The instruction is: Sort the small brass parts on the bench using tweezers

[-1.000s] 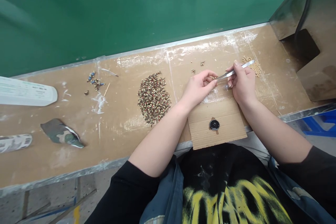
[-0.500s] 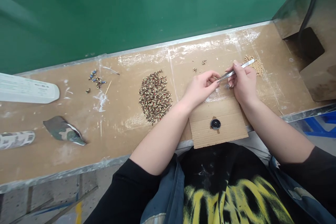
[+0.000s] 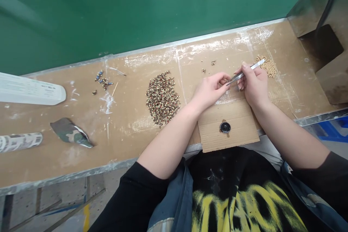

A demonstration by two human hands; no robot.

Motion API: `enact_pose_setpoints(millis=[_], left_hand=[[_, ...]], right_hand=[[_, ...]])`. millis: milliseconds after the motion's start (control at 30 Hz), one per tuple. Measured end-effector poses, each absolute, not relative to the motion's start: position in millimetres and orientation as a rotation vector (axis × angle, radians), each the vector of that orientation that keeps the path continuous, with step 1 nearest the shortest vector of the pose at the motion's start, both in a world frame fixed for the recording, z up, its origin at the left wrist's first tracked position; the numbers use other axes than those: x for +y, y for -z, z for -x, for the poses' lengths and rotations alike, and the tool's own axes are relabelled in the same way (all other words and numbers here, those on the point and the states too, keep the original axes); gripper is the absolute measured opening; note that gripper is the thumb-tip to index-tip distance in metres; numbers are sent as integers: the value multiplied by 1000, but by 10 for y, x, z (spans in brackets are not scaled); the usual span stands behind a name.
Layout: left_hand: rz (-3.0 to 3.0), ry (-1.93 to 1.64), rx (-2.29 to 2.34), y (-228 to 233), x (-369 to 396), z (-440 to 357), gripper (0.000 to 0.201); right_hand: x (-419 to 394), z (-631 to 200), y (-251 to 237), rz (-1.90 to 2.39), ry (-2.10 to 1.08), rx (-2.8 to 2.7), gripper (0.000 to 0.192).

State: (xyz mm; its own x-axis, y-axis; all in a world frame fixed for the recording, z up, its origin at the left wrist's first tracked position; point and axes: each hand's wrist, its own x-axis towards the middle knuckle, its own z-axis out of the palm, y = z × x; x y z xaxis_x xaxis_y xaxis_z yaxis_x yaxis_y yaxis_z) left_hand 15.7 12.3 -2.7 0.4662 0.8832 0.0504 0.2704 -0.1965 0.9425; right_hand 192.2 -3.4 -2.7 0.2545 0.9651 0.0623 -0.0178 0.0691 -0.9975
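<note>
My right hand (image 3: 255,81) is closed around a pair of metal tweezers (image 3: 240,75), whose tips point down and left. Those tips meet the fingertips of my left hand (image 3: 210,90). The left fingers are pinched together, and what they hold is too small to make out. Below both hands, a piece of cardboard (image 3: 212,139) lies at the table's front edge, with a round black disc (image 3: 225,127) on it. A pile of small brass-coloured parts with red bits (image 3: 163,99) is left of my left forearm. Tiny gold pieces (image 3: 269,68) lie beyond my right hand.
Several small blue-and-brass parts (image 3: 103,81) and a thin stick (image 3: 115,89) lie farther left. A white container (image 3: 32,90), a camouflage cloth piece (image 3: 71,133) and a patterned roll (image 3: 21,142) are at far left. A metal box (image 3: 326,43) stands at right, the green wall (image 3: 163,11) behind.
The whole view has shifted slightly, so everything appears a little farther right. Both hands keep nearly the same pose, with the tweezers still at the left fingertips.
</note>
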Motion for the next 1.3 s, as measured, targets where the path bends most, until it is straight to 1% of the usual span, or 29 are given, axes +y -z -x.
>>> enact_pose_setpoints(millis=[267, 767, 1300], left_hand=[[-1792, -705, 1024, 0, 122, -142, 19], [-1871, -682, 1045, -18, 101, -140, 21], [-1980, -662, 1039, -12, 93, -133, 26]], right_hand=[[-36, -1941, 35, 1273, -979, -1098, 53], [-18, -1964, 67, 1311, -977, -1141, 50], [-6, -1991, 106, 1315, -962, -1193, 53]])
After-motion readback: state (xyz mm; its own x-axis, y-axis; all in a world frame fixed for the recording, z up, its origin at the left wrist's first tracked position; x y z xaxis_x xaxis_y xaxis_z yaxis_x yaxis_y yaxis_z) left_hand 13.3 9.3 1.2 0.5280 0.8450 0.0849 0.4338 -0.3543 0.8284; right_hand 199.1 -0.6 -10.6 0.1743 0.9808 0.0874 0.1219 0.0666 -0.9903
